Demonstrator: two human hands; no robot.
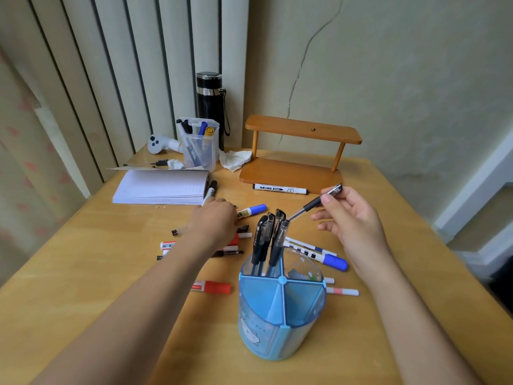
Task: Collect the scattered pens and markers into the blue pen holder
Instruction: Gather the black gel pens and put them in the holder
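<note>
Hovering over a wooden bench (111,273), the right hand (352,218) pinches a black gel pen (315,202) between thumb and fingers, tip angled down toward the blue pen holder (280,309), which stands near the front edge. 4 capped pens (270,234) already lean in its far compartment. The left hand (215,220) lies palm down among scattered markers; whether its fingers grip one cannot be told. The risk I judge: the incoming tip could strike those leaning caps and skid off, or tip the light holder.
</note>
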